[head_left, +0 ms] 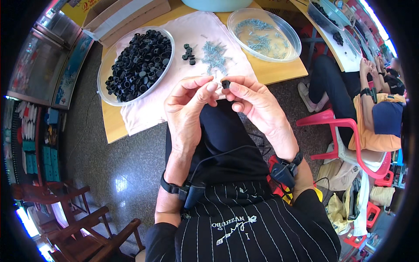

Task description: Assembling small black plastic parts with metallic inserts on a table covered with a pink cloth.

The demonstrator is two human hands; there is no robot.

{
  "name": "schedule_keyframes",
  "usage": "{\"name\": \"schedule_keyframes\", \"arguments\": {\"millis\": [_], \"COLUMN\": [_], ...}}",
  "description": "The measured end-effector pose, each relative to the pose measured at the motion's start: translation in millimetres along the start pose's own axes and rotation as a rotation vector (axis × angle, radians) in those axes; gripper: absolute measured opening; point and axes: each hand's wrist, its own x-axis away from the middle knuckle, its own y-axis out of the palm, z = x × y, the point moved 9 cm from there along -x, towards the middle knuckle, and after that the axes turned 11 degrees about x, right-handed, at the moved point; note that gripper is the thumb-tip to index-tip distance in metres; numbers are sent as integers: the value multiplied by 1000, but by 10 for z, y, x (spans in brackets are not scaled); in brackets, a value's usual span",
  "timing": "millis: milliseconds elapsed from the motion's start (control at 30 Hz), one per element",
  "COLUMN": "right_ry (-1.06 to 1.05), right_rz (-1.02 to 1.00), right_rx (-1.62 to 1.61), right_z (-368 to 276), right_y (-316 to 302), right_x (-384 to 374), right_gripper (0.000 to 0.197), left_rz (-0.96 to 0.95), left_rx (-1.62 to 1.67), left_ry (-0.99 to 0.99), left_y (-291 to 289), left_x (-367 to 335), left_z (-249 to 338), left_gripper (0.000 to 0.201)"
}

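Observation:
Both hands are raised close together at the near edge of a pale pink cloth (152,102). My right hand (264,107) pinches a small black plastic part (225,84) between thumb and fingers. The thumb and forefinger of my left hand (185,105) are pressed together just left of that part; whatever they hold is too small to make out. Beyond them on the cloth lies a loose heap of silvery screws (214,56), with several black plastic pieces (187,53) left of it.
A clear tub (100,83) heaped with black plastic parts stands at the left of the wooden table (279,74); another clear tub (299,46) holds screws at the right. A cardboard box (126,17) sits behind. At right, another person sits on a pink chair (323,118).

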Motion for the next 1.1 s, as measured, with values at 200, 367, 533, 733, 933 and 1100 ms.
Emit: {"name": "schedule_keyframes", "arguments": {"millis": [200,367,533,733,933,1100], "right_ry": [9,7,-55,-70,-101,-124], "right_rz": [-32,-27,8,25,90,105], "right_rx": [-3,6,82,116,150,152], "right_z": [17,29,1,0,-6,-9], "right_y": [98,119,135,113,-1,-51], "right_x": [21,33,44,71,38,14], "right_gripper": [25,25,23,20,20,18], "left_rz": [0,15,-74,-141,-144,29], "left_rx": [-42,-108,-471,-247,-476,-1170], "left_ry": [29,68,336,163,-37,332], "left_y": [-13,-31,26,29,-24,-380], "left_x": [52,78,163,151,21,-279], "left_z": [-40,-5,188,69,155,961], "left_gripper": [13,13,13,16,28,19]}}
